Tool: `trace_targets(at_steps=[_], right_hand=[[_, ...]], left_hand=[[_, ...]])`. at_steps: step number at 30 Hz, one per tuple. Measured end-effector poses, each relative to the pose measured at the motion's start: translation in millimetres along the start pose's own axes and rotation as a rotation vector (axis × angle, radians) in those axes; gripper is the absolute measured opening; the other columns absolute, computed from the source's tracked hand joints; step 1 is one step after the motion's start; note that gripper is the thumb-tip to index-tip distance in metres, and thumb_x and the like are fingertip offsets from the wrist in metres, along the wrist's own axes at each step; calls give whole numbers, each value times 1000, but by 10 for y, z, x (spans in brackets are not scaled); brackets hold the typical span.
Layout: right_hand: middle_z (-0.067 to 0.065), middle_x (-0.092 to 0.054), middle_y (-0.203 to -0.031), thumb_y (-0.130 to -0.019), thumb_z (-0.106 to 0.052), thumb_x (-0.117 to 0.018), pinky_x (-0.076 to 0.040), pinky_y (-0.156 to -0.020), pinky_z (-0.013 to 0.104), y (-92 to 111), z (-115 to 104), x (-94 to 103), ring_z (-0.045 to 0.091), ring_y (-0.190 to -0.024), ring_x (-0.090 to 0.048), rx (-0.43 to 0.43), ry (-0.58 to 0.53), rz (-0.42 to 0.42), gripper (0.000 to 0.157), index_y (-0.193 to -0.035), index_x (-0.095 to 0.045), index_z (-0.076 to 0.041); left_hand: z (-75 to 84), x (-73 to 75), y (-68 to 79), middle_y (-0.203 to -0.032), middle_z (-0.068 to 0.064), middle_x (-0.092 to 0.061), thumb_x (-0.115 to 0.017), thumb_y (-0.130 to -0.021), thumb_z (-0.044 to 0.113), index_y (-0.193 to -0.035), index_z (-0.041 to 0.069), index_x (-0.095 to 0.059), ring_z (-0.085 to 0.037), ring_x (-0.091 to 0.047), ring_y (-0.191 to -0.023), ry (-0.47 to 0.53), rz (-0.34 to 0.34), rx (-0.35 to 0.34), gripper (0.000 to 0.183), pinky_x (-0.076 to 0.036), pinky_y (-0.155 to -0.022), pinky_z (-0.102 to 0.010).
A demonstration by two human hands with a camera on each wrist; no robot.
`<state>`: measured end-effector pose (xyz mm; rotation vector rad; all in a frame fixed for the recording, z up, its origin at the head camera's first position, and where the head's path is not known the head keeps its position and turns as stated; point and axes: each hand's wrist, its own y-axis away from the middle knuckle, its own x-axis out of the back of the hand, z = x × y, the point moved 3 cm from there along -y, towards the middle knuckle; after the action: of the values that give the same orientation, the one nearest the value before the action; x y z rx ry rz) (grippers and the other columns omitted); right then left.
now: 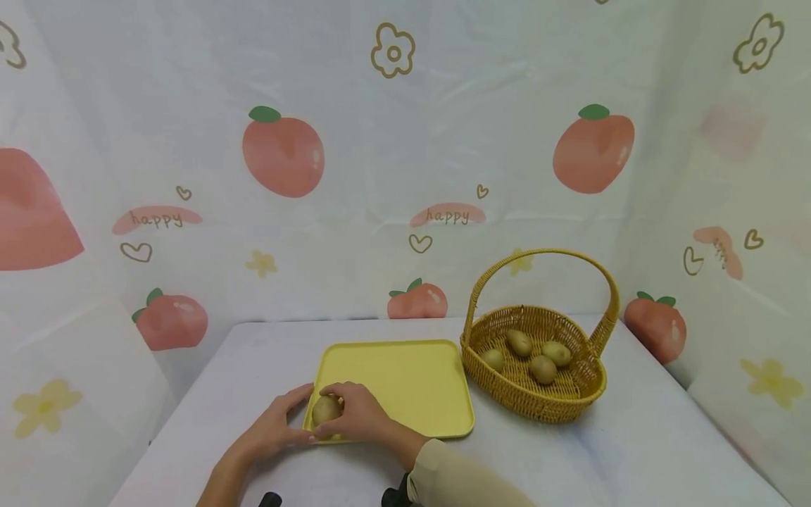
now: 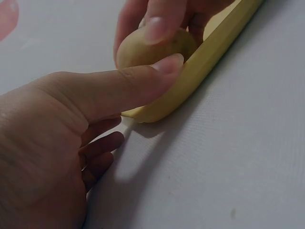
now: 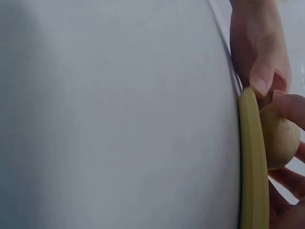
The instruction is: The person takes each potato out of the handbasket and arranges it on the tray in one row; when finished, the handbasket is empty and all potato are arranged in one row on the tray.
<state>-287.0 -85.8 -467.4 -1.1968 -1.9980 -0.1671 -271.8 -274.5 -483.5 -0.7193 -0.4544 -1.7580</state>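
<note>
A round, tan potato (image 1: 326,410) is at the near left corner of a shallow yellow tray (image 1: 412,394). My right hand (image 1: 360,417) pinches it from the right, between thumb and fingers. On the left, my left hand (image 1: 274,429) is spread in a C shape beside the tray's corner. Its straight thumb (image 2: 119,90) lies along the corner rim in the left wrist view, close to the potato. The other left fingers are partly hidden behind the thumb. From the right wrist view, the potato (image 3: 280,136) appears just behind the tray's raised rim (image 3: 253,162).
Right of the tray stands a woven basket (image 1: 538,410) with a tall arched handle (image 1: 548,252). Several potatoes (image 1: 543,369) lie inside it. Both stand on a white-covered table (image 1: 640,451), with a fruit-patterned curtain (image 1: 355,232) behind and at the sides.
</note>
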Motion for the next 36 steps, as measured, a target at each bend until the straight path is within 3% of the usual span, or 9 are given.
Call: trace_targets(at_steps=[7,14,20,27,36], right_hand=[[-11,-60,-92,-70,-35,-87,-43,-65,14,-22,-68,-39,2,-78,-51,-30,31,21,59,-122,-67,-14],[0,-65,-109,-74,-39,-84,-51,-75,21,45,-1,44,9,-91,-61,-64,-21,-4,64,-128,-62,-12],[4,-64,-107,-79,-28,-81,-51,-77,23,155,147,170,12,-92,-60,-52,-60,16,54,-127,-62,-10],[9,-64,-111,-82,-23,-79,-52,-81,28,345,225,453,19,-98,-62,-62,-68,22,51,-127,-62,-9],[13,-61,-117,-88,-19,-73,-53,-83,39,532,265,1025,30,-101,-62,30,-37,29,46,-129,-59,-6]], left_hand=[[17,14,3,-149,-19,-39,-87,-68,30,-144,3,-44,-44,-27,-139,18,-8,-52,92,-20,-110,-64],[26,15,9,-150,-18,-39,-88,-67,32,-145,5,-43,-43,-26,-140,11,-4,-11,94,-19,-111,-64],[22,8,10,-150,-18,-39,-88,-66,35,-146,5,-43,-44,-26,-140,7,-1,10,96,-18,-110,-65],[2,-3,-6,-150,-20,-39,-88,-66,35,-145,2,-42,-44,-26,-139,19,-7,-8,97,-17,-112,-63],[31,-1,12,-148,-25,-38,-88,-66,33,-144,-6,-40,-47,-27,-138,11,-20,-42,100,-18,-111,-62]])
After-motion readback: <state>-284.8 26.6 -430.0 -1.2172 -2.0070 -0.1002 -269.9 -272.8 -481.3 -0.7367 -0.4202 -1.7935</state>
